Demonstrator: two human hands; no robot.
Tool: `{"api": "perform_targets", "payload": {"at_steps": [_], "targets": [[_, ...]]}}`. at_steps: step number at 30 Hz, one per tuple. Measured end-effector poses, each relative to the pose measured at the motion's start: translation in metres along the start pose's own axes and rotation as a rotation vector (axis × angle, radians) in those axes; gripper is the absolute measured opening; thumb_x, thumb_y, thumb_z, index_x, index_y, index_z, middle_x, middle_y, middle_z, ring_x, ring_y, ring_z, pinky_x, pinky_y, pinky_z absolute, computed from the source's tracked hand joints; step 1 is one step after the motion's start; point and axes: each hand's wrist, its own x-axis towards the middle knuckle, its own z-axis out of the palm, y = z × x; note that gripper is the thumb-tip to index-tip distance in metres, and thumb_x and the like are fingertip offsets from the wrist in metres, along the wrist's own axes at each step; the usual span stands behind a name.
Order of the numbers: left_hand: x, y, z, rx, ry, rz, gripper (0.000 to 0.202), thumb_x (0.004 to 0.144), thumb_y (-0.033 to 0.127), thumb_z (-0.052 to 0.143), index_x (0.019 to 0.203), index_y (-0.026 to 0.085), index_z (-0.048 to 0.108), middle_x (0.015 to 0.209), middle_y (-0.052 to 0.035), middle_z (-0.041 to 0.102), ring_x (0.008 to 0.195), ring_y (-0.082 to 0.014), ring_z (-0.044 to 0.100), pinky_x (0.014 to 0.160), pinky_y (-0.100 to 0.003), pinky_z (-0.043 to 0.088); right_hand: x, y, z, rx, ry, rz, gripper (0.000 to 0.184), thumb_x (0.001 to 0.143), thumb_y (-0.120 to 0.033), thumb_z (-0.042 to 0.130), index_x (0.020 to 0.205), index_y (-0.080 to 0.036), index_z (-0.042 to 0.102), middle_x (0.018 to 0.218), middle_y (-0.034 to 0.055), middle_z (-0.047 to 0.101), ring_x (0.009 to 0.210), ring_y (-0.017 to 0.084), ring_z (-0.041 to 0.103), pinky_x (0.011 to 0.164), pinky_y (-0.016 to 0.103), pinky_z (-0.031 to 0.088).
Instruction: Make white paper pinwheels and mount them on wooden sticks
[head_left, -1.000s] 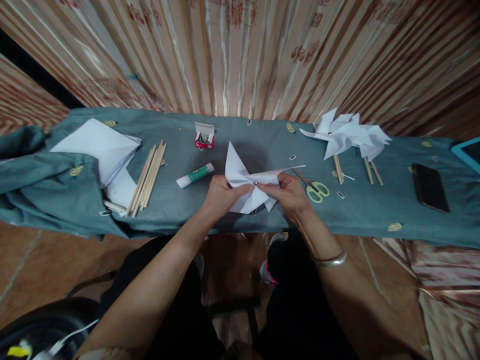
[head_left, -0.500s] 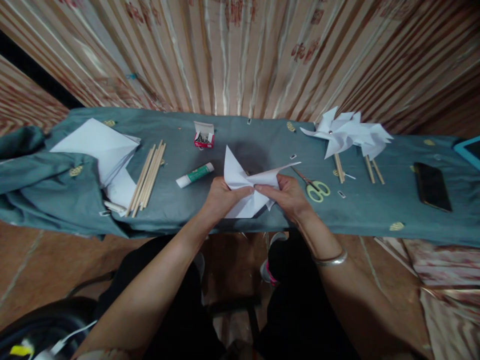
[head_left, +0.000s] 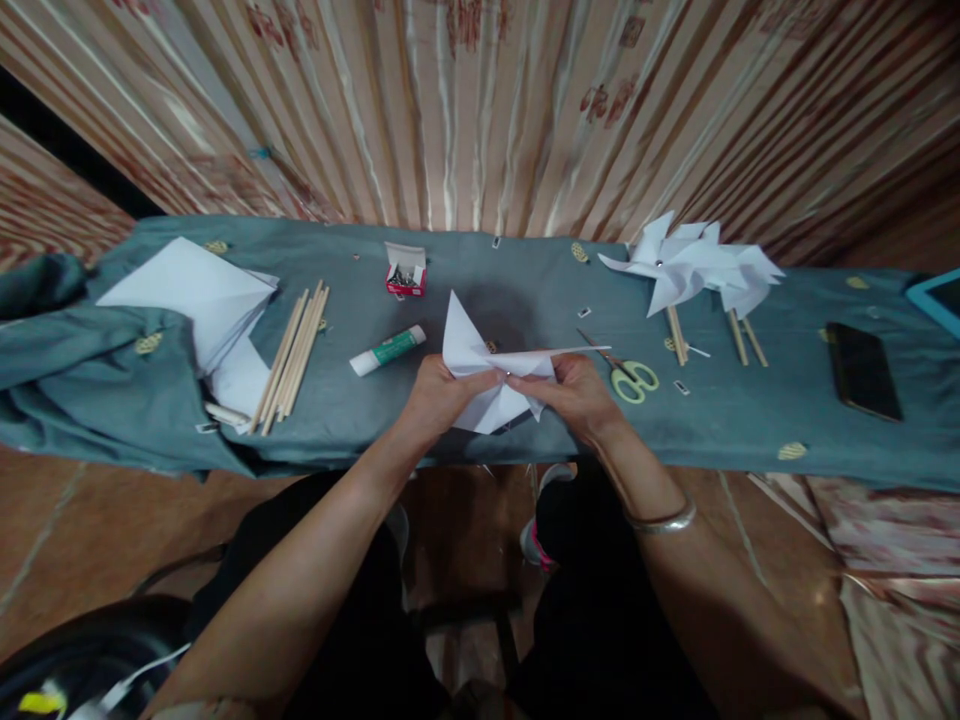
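A white paper pinwheel with folded, pointed blades is held over the front middle of the table. My left hand is closed on its left side, the thumb pressing near the centre. My right hand grips the right side, its thumb meeting the left one at the middle. Between the thumb tips shows a small shiny pin head. The fingers under the paper are hidden. Just right of my right hand lie green-handled scissors. A glue stick rests to the left.
A red box of pins stands open behind the glue stick. Wooden sticks and white paper sheets lie left. Several finished-looking pinwheels on sticks and a black phone are right. A curtain hangs behind.
The pinwheel has tilted slightly in my hands, and its right-hand blade lies lower and flatter. The pin head now shows between my thumbs. Both hands keep their grip.
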Motion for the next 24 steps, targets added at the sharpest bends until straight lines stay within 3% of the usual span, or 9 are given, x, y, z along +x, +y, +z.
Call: {"api": "perform_targets", "payload": {"at_steps": [11, 24], "targets": [[-0.0028, -0.002, 0.0042, -0.042, 0.004, -0.112, 0.033, 0.052, 0.029, 0.083, 0.078, 0.011, 0.074, 0.076, -0.006, 0.075, 0.067, -0.0184, 0.067, 0.069, -0.031, 0.052, -0.0031, -0.0007, -0.0012, -0.001, -0.015, 0.032, 0.031, 0.062, -0.04, 0.079, 0.083, -0.017, 0.074, 0.078, 0.0033, 0.074, 0.071, 0.019, 0.066, 0.065, 0.031, 0.051], [-0.0023, -0.0003, -0.0001, -0.012, -0.075, -0.11, 0.043, 0.055, 0.028, 0.082, 0.093, 0.009, 0.074, 0.082, -0.0077, 0.075, 0.067, -0.0169, 0.066, 0.067, -0.029, 0.052, -0.0017, -0.0001, -0.0054, 0.094, -0.037, 0.082, 0.035, 0.056, -0.038, 0.084, 0.083, -0.017, 0.074, 0.077, 0.003, 0.074, 0.069, 0.018, 0.066, 0.066, 0.031, 0.053]]}}
